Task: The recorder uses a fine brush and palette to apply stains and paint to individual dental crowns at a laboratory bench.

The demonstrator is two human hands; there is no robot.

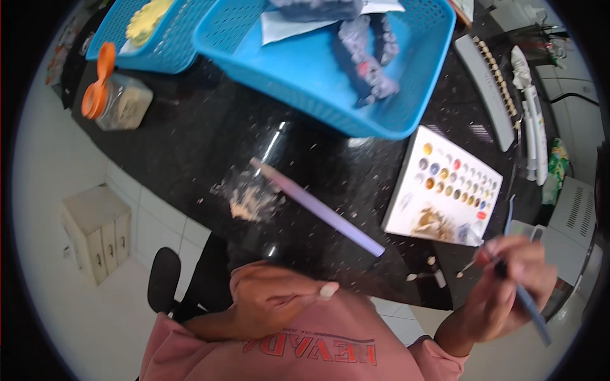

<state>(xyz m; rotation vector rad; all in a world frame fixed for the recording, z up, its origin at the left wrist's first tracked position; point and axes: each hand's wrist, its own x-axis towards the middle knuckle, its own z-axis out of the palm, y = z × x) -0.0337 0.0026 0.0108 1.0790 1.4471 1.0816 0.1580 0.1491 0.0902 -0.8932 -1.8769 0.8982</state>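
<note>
Pinching one small off-white piece [328,290] between thumb and curled fingers, the left hand [273,295] sits nearly closed in front of the pink shirt [375,324], just off the near edge of the black speckled tabletop [190,152]. The right hand [508,286] has its fingers bent around one slim dark pen-like tool [534,314], beside the lower right corner of a single white rectangular palette [406,197]; whether the tool's tip touches that corner I cannot tell. The palette's rows of round coloured wells are too small to count surely, and a brown smear marks its lower part. At least three tiny pale pieces [440,278] lie between palette and hand. One lilac-and-blue stick [318,209] rests diagonally mid-surface, next to one patch of pale crumbs [244,206]. Two blue plastic baskets [286,82] stand at the far side, both cut off by the upper edge; the larger holds at least two grey dental casts [365,60], one partly out of view. One clear jar [133,105] with an open orange lid [95,98] is at the left, and one grey bar lined with tooth-shaped tabs [486,92] at the right. Large red capitals cross the shirt, upside down from here; the jar's dark handwriting is hard to make out.
</note>
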